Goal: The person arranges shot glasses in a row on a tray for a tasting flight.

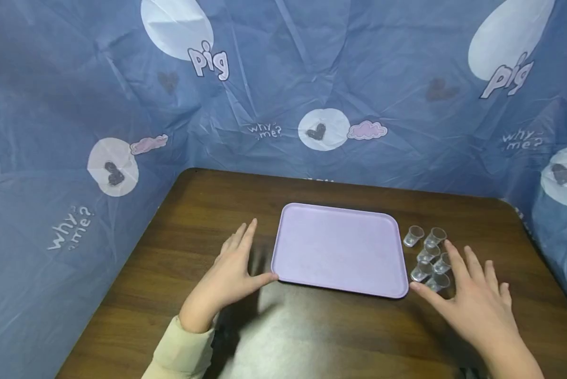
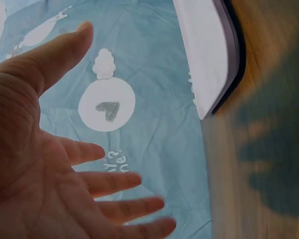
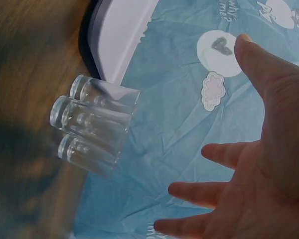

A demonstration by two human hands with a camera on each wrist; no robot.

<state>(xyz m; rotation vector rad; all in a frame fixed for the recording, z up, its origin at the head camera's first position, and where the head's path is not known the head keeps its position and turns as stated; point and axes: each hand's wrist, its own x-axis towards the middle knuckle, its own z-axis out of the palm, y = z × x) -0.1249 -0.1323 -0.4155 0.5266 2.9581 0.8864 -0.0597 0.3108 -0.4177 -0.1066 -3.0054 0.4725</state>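
Note:
A pale purple rectangular tray (image 1: 340, 250) lies flat on the brown wooden table, with nothing on it. Just right of it stand several small clear shot glasses (image 1: 422, 271), grouped close together; in the right wrist view the glasses (image 3: 89, 119) appear sideways beside the tray's corner. My left hand (image 1: 231, 268) hovers near the tray's front left corner, fingers spread and holding nothing, its thumb overlapping the corner in the head view. My right hand (image 1: 477, 300), fingers also spread and with nothing in it, is beside the glasses on their right and near side.
The wooden table (image 1: 207, 210) has rounded far corners. Blue patterned sheeting (image 1: 274, 79) hangs behind it and along its left and right sides. Shadows of the hands fall across the tabletop.

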